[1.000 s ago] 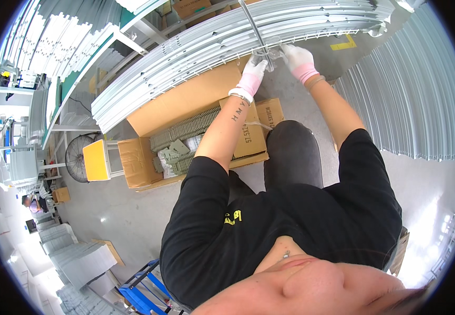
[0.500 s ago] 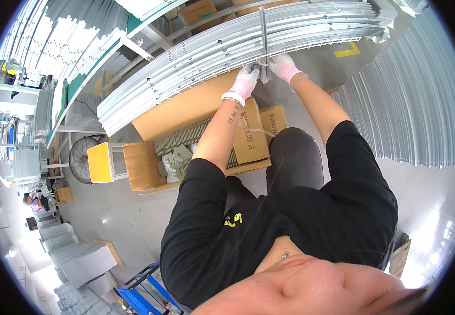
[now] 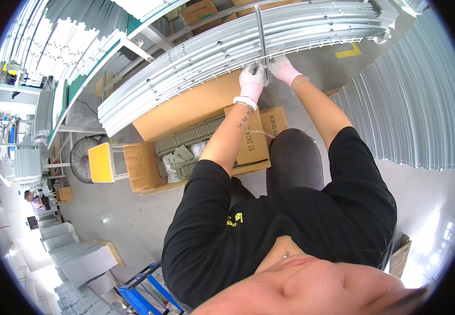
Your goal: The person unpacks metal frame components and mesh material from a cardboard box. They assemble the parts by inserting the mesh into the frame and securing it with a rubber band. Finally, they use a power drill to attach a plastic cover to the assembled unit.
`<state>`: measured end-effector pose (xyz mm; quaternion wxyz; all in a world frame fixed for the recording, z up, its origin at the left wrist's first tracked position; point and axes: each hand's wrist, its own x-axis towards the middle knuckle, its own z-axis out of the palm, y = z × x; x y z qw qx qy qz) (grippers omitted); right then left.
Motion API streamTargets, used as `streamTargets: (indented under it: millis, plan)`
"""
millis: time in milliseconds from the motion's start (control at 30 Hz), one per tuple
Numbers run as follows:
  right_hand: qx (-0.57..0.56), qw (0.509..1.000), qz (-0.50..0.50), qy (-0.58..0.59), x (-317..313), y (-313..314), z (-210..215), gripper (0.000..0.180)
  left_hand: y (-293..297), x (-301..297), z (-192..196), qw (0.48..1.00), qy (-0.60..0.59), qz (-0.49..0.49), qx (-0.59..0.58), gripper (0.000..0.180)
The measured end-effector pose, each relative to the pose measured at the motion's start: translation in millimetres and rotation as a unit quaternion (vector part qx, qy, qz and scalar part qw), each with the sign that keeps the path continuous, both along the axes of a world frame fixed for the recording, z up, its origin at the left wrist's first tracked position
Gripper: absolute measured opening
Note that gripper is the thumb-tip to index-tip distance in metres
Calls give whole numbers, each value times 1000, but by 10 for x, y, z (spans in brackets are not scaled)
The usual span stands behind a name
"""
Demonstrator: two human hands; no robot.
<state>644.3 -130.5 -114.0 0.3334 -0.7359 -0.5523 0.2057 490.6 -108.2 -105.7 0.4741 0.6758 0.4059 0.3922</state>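
Observation:
Both my hands wear white gloves with pink cuffs and meet at a thin upright metal bar point(image 3: 261, 34) at the near edge of a rack of long pale metal strips point(image 3: 196, 58). Left of the bar's lower end, my left hand point(image 3: 251, 81) is closed, fingers curled against it. My right hand point(image 3: 283, 69) is just right of the bar, fingers bent in toward the same spot. What the fingertips grip is small and mostly hidden. A white wire edge point(image 3: 311, 49) runs along the strips there.
Below the rack, an opened cardboard box point(image 3: 143, 160) holds rows of grey-green pieces point(image 3: 185, 137). Stacked long panels point(image 3: 403, 100) stand at right. A black fan point(image 3: 83, 157) and a yellow-topped stool point(image 3: 100, 163) are at left. Another person point(image 3: 35, 200) is far left.
My left hand has shifted right and turned, now covering the dark grey part seen beside it before. The bar's top leans slightly farther left. My right hand has barely moved.

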Motion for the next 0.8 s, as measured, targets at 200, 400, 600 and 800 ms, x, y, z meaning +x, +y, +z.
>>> streamTargets:
  millis: [200,400,600,800]
  plan:
    - [81,926,-6,369,-92,-393,113,40,-284,31,238,981,-160,33,-109,27]
    - [120,915,-25,385,-159,-885,93,46,-513,90,382,939,-262,126,-186,25]
    - [165,930,-13,329,-365,-888,336,47,-453,166,354,943,-258,134,-164,23]
    - [81,977,7,198,-538,-636,213,50,-451,83,313,954,-237,103,-150,28]
